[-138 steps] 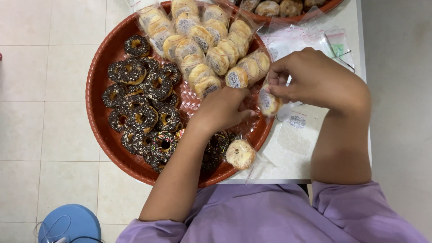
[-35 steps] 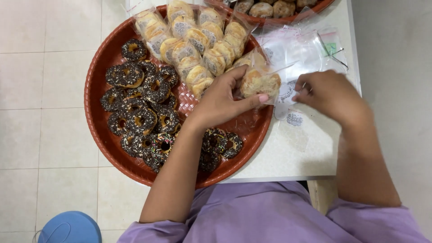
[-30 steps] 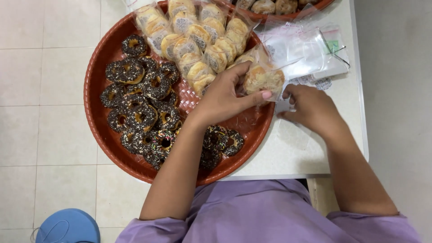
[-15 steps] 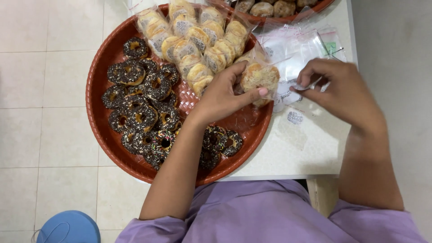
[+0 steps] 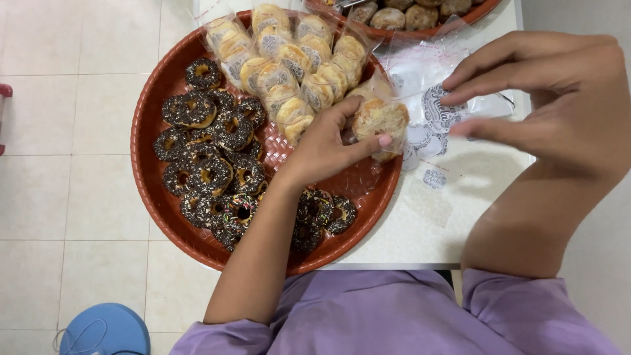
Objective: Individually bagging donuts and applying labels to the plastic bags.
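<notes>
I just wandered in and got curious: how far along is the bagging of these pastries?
Done: rows of bagged round pastries lie at the top of the red tray. In hand: the left hand sets a bagged pastry on the tray, while the right hand pinches an empty clear bag. Left: the chocolate doughnuts with sprinkles lie unbagged, and a second tray holds more bare pastries.

Bright, even light; soft shadows

floor (image 5: 79,217): pale square tiles | table (image 5: 460,217): white | blue stool (image 5: 105,331): lower left
</notes>
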